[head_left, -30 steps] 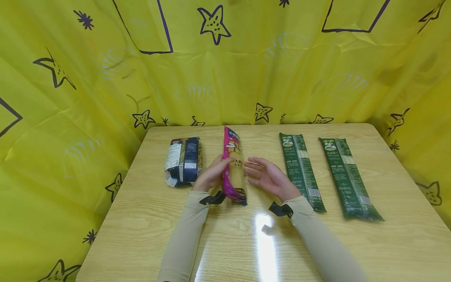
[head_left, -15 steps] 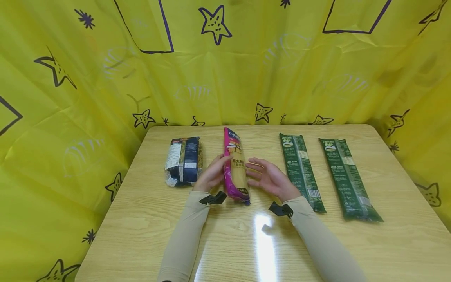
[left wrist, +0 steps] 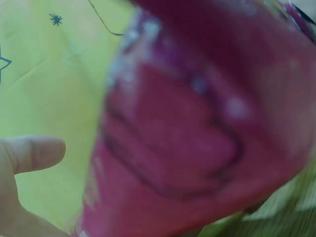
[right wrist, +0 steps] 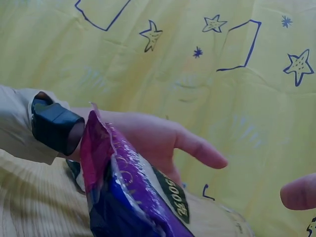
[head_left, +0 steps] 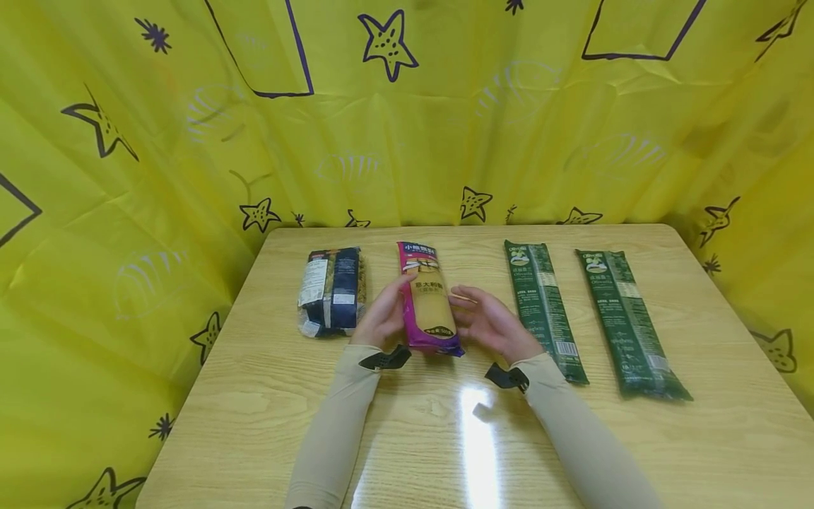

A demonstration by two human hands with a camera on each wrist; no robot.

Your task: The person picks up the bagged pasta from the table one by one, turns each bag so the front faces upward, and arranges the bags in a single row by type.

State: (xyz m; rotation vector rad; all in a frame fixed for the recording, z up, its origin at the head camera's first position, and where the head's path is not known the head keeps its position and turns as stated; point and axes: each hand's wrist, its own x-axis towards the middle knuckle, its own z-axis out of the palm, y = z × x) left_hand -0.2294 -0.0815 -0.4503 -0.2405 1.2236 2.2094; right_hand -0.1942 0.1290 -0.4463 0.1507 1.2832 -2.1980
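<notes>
A pink and purple bag of pasta (head_left: 432, 311) with a clear yellow front faces up between my hands in the head view. My left hand (head_left: 384, 314) is at its left edge, thumb straight along that side and other fingers hidden behind or under it. At the bag's right edge, my right hand (head_left: 492, 322) has its fingers extended, tips partly behind the side. The bag's pink side (left wrist: 197, 133) fills the left wrist view, with the left thumb (left wrist: 34, 153) apart from it. In the right wrist view, the bag's purple end (right wrist: 133, 182) overlaps the left palm (right wrist: 143, 133).
To the left on the wooden table (head_left: 254, 417) lies a dark blue and clear food bag (head_left: 343, 293). Two long green spaghetti packs, one nearer (head_left: 543, 311) and one farther right (head_left: 626, 322), lie beyond my right hand. A yellow patterned curtain (head_left: 432, 141) borders the table.
The pasta bag has rolled from its narrow side until its front faces up, its lower end swinging right. My left thumb has moved back from the front to the edge; the right hand has barely moved.
</notes>
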